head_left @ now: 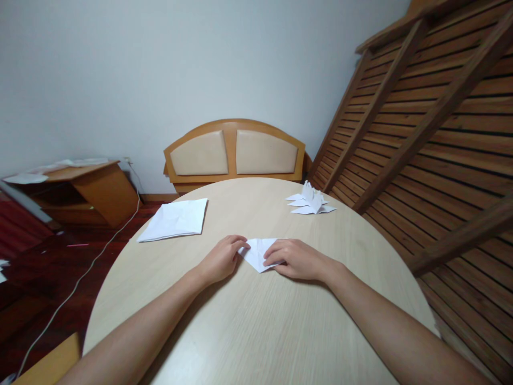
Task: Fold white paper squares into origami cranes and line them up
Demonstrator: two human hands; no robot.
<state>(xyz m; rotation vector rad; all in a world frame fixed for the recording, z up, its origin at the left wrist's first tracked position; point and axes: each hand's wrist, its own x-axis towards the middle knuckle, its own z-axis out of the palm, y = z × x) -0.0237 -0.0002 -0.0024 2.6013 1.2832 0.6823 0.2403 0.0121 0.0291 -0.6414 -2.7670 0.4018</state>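
Observation:
A small white folded paper (258, 253) lies on the round light-wood table (248, 321). My left hand (222, 258) rests at its left edge, fingers curled and fingertips pinching the paper's left corner. My right hand (294, 258) lies on the paper's right side, fingers bent and pressing it down against the table. Part of the paper is hidden under my right fingers.
A stack of flat white paper sheets (176, 219) lies at the table's far left. Several finished folded paper figures (310, 203) sit at the far right. A wooden chair back (234, 152) stands behind the table; a slatted wooden frame (433, 117) leans at right.

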